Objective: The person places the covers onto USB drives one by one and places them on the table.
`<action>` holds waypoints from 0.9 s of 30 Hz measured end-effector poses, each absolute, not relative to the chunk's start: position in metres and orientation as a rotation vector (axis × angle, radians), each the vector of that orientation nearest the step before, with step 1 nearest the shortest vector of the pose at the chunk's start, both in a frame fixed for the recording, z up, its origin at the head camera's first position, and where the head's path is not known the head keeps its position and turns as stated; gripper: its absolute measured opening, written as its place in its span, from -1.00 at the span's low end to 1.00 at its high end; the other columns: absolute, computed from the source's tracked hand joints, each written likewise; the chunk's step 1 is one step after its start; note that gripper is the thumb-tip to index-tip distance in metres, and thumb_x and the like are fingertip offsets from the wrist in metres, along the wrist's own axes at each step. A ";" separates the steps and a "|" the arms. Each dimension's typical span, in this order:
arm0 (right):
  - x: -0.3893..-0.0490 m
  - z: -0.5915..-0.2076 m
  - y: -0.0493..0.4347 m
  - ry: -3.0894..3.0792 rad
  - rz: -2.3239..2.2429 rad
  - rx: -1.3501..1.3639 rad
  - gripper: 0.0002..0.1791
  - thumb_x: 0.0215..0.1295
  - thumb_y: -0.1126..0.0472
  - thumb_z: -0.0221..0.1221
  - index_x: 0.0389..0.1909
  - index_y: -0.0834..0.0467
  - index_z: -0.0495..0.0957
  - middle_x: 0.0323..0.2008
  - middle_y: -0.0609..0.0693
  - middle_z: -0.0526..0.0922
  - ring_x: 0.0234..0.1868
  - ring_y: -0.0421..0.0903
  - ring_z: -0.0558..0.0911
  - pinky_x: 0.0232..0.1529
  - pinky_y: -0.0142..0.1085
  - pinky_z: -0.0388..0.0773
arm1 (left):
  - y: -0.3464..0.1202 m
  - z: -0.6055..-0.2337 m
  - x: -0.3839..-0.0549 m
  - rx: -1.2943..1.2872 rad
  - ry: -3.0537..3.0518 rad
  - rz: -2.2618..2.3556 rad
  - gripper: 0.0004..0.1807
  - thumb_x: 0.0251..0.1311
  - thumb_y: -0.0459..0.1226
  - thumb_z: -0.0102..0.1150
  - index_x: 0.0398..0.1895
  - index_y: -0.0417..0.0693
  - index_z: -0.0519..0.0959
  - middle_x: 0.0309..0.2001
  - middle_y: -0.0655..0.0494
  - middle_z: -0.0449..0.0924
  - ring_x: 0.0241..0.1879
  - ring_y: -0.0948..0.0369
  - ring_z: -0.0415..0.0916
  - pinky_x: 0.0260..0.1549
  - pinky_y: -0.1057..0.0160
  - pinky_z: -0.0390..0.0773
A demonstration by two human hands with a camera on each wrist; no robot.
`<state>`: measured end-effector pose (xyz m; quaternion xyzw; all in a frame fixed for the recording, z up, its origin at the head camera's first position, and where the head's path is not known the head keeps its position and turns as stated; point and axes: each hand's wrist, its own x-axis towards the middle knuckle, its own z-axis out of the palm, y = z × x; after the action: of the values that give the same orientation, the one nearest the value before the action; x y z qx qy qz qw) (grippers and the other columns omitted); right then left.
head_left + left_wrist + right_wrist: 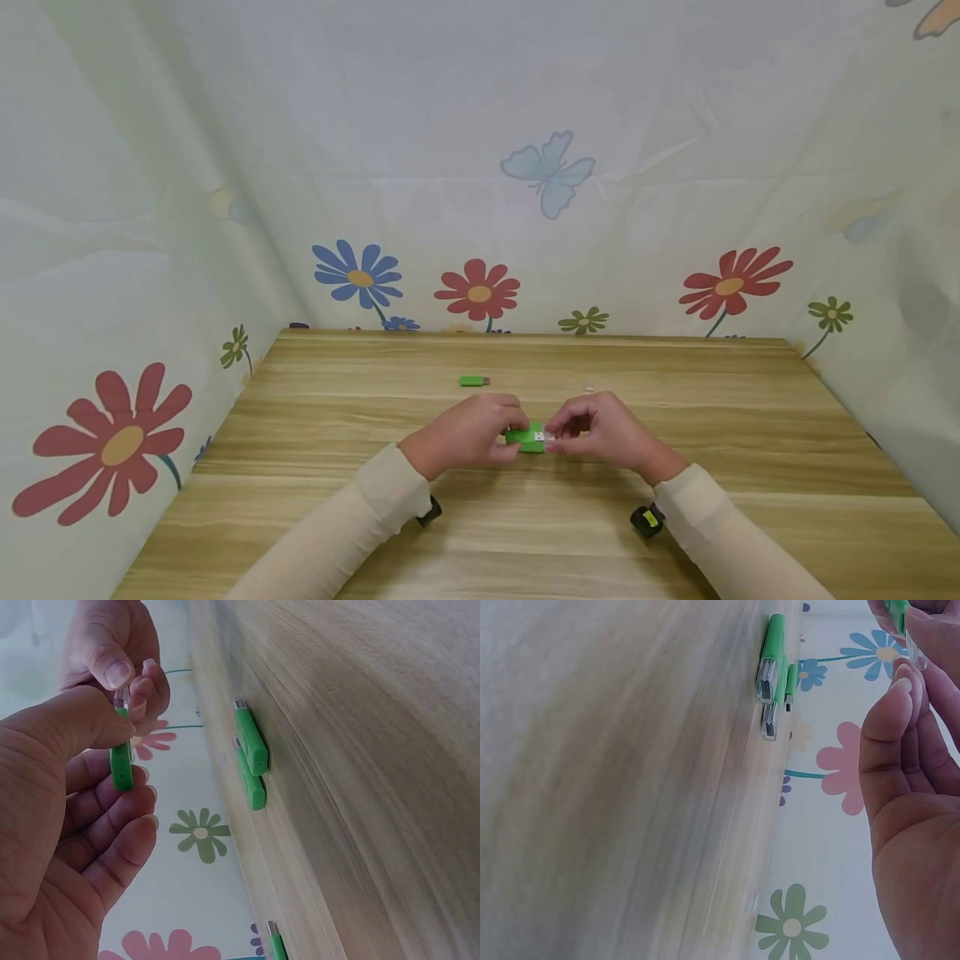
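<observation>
A green USB stick [121,766] is pinched between the thumb and fingers of my left hand [474,429], raised above the table in the left wrist view. At its plug end is a clear cap [916,656], which my right hand [606,432] pinches between thumb and fingertips. Whether the cap is fully seated cannot be seen. Below the hands, two more green USB sticks [253,746] lie side by side on the table; clear caps cover their plugs in the right wrist view.
Farther back on the wooden table [360,367] lies another green USB stick [472,381] with its metal plug bare. To its right is a small loose clear cap [589,387]. A flower-printed cloth [637,250] stands behind the table and along its sides.
</observation>
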<state>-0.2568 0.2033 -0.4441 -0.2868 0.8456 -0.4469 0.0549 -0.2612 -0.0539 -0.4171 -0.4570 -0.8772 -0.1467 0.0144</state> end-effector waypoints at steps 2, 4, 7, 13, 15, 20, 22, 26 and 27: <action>-0.257 -0.444 0.203 2.564 -1.359 -0.868 -0.82 0.11 0.07 0.52 -0.28 -0.02 0.78 -0.36 -0.13 0.77 -0.40 -0.20 0.62 -0.36 -0.34 0.63 | -0.054 -0.417 -0.261 -1.427 -2.728 -0.456 -0.84 0.23 -0.19 0.41 -0.16 0.03 0.73 -0.21 0.27 0.63 -0.30 0.41 0.45 -0.21 0.56 0.53; -0.257 -0.444 0.203 2.559 -1.362 -0.868 -0.82 0.11 0.07 0.52 -0.29 -0.02 0.78 -0.36 -0.13 0.77 -0.40 -0.20 0.62 -0.36 -0.34 0.63 | -0.053 -0.416 -0.261 -1.435 -2.720 -0.451 -0.84 0.23 -0.19 0.41 -0.16 0.03 0.73 -0.21 0.27 0.63 -0.31 0.41 0.45 -0.21 0.56 0.52; -0.256 -0.443 0.202 2.555 -1.366 -0.872 -0.83 0.12 0.08 0.52 -0.29 -0.02 0.78 -0.36 -0.14 0.77 -0.40 -0.21 0.63 -0.36 -0.34 0.63 | -0.053 -0.416 -0.261 -1.447 -2.707 -0.449 -0.85 0.24 -0.19 0.40 -0.16 0.03 0.73 -0.21 0.27 0.63 -0.31 0.40 0.44 -0.22 0.56 0.51; -0.256 -0.442 0.203 2.551 -1.380 -0.903 -0.85 0.12 0.10 0.51 -0.30 -0.02 0.78 -0.35 -0.13 0.77 -0.40 -0.21 0.63 -0.36 -0.32 0.65 | -0.052 -0.415 -0.261 -1.458 -2.697 -0.459 -0.85 0.24 -0.19 0.40 -0.17 0.02 0.73 -0.22 0.27 0.62 -0.32 0.39 0.44 -0.23 0.56 0.51; -0.256 -0.442 0.203 2.546 -1.383 -0.919 -0.85 0.13 0.11 0.51 -0.29 -0.01 0.78 -0.34 -0.12 0.78 -0.39 -0.21 0.63 -0.35 -0.32 0.65 | -0.052 -0.416 -0.261 -1.464 -2.693 -0.452 -0.86 0.23 -0.20 0.41 -0.17 0.02 0.73 -0.23 0.27 0.61 -0.32 0.39 0.43 -0.24 0.56 0.50; -0.257 -0.444 0.203 2.533 -1.391 -0.932 -0.85 0.14 0.11 0.50 -0.28 0.00 0.78 -0.32 -0.10 0.78 -0.38 -0.21 0.63 -0.33 -0.33 0.65 | -0.050 -0.418 -0.263 -1.464 -2.692 -0.431 -0.86 0.23 -0.20 0.41 -0.17 0.03 0.73 -0.23 0.28 0.62 -0.32 0.40 0.43 -0.23 0.57 0.50; -0.257 -0.445 0.203 2.528 -1.396 -0.931 -0.85 0.13 0.11 0.50 -0.28 0.01 0.78 -0.32 -0.09 0.78 -0.38 -0.21 0.64 -0.33 -0.32 0.66 | -0.050 -0.419 -0.262 -1.460 -2.695 -0.431 -0.86 0.23 -0.20 0.41 -0.17 0.02 0.73 -0.23 0.27 0.62 -0.32 0.40 0.43 -0.23 0.56 0.51; -0.257 -0.447 0.203 2.525 -1.402 -0.932 -0.84 0.13 0.10 0.50 -0.29 0.01 0.78 -0.31 -0.09 0.78 -0.37 -0.21 0.64 -0.33 -0.30 0.67 | -0.050 -0.419 -0.261 -1.461 -2.696 -0.436 -0.85 0.24 -0.19 0.41 -0.17 0.02 0.74 -0.22 0.27 0.62 -0.31 0.39 0.44 -0.21 0.56 0.52; -0.257 -0.447 0.202 2.525 -1.401 -0.932 -0.85 0.13 0.10 0.50 -0.29 0.00 0.78 -0.31 -0.09 0.78 -0.37 -0.21 0.65 -0.32 -0.29 0.67 | -0.050 -0.419 -0.261 -1.464 -2.695 -0.437 -0.85 0.24 -0.19 0.41 -0.16 0.02 0.74 -0.22 0.27 0.62 -0.31 0.40 0.44 -0.21 0.56 0.52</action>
<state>-0.2568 0.2024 -0.4472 -0.3068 0.8309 -0.4611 0.0535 -0.2615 -0.0497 -0.4192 -0.4725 -0.8697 -0.1411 0.0219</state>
